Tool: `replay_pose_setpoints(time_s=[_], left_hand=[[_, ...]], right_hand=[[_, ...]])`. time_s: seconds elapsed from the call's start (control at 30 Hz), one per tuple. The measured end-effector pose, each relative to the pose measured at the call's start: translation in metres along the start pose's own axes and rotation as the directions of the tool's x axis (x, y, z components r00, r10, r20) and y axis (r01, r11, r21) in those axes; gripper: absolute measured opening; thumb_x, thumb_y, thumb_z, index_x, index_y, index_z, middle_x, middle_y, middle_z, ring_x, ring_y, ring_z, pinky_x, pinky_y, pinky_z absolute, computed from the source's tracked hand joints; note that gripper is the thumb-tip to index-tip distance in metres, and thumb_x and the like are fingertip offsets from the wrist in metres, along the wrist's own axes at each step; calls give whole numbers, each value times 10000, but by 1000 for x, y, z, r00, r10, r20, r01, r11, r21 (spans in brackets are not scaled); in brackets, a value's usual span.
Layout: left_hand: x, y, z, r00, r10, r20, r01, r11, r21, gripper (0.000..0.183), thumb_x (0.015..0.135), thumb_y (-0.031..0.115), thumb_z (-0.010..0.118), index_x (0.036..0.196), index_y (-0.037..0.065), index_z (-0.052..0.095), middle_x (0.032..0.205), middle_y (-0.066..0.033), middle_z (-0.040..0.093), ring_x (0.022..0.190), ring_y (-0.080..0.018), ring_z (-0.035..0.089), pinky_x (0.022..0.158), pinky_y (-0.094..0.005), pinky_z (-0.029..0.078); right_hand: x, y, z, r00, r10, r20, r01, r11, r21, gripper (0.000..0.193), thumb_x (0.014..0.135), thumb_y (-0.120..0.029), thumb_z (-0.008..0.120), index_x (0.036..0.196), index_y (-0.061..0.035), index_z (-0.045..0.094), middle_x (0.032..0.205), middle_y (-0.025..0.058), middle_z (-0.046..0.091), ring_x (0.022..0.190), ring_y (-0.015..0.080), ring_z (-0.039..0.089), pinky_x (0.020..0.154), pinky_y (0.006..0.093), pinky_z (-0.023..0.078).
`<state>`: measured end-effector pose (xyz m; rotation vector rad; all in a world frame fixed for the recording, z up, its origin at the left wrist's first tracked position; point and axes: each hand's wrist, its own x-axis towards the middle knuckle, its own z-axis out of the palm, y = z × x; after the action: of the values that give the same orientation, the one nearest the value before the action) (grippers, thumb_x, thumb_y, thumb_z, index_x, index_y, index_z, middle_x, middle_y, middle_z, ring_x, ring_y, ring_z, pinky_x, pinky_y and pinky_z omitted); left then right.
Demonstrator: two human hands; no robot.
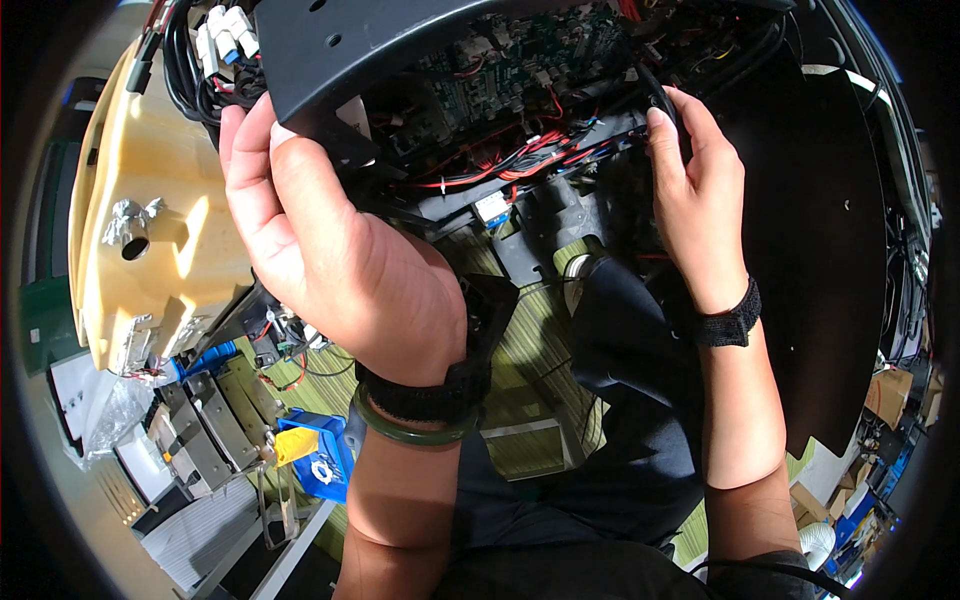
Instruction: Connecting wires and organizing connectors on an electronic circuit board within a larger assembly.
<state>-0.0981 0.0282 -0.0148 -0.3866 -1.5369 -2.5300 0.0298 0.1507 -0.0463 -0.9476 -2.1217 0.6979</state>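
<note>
In the head view, at ten o'clock the left hand (335,235) rose, fingers up, against the corner of a smooth black housing (330,75) at twelve, its grip impossible to tell; at two, the right hand (700,180) pinched a thin black piece (656,88)! Red wires (535,155) tangled inside; ribbed green flooring (530,365) spread toward six.

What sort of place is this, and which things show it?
Probably an electronics workshop: a green circuit board shows inside an open black case, red and black wires run below it, and a blue bin is near metal parts.
</note>
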Motion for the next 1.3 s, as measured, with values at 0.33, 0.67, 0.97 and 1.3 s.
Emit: replay_pose_setpoints(time_s=[0.33, 0.67, 0.97, 1.3], left_hand=[[1, -1, 0, 1000, 3, -3, -3, 1000, 0, 337, 900, 141, 598, 1198, -13, 560, 1116, -68, 597, 1004, -150, 565, 904, -275, 437], [0, -1, 0, 1000, 18, -5, -18, 1000, 13, 343, 893, 139, 602, 1201, -7, 560, 1109, -66, 596, 1001, -149, 563, 903, -274, 432], [0, -2, 0, 1000, 10, -6, -10, 1000, -1, 327, 908, 132, 582, 1199, -14, 559, 1100, -78, 603, 991, -151, 565, 896, -276, 437], [0, -1, -1, 1000, 7, 1, -7, 1000, -11, 317, 924, 128, 560, 1206, -16, 551, 1089, -82, 610, 984, -152, 577, 885, -280, 450]], right_hand=[[-1, -2, 0, 1000, -14, -7, 14, 1000, -6, 198, 924, -117, 542, 1045, 29, 599, 734, 189, 613, 642, 285, 622, 600, 343, 475], [0, 3, 1, 1000, -2, -24, 3, 998, 55, 205, 927, -128, 545, 1051, 27, 598, 729, 181, 614, 628, 271, 616, 586, 336, 472], [0, 3, 0, 1000, -2, -2, 2, 999, 51, 206, 927, -128, 547, 1052, 28, 598, 727, 175, 611, 618, 252, 608, 584, 325, 470], [-3, -7, -6, 1000, -13, -5, 13, 999, 35, 201, 911, -107, 549, 1040, 37, 606, 749, 187, 622, 644, 260, 621, 614, 324, 478]])
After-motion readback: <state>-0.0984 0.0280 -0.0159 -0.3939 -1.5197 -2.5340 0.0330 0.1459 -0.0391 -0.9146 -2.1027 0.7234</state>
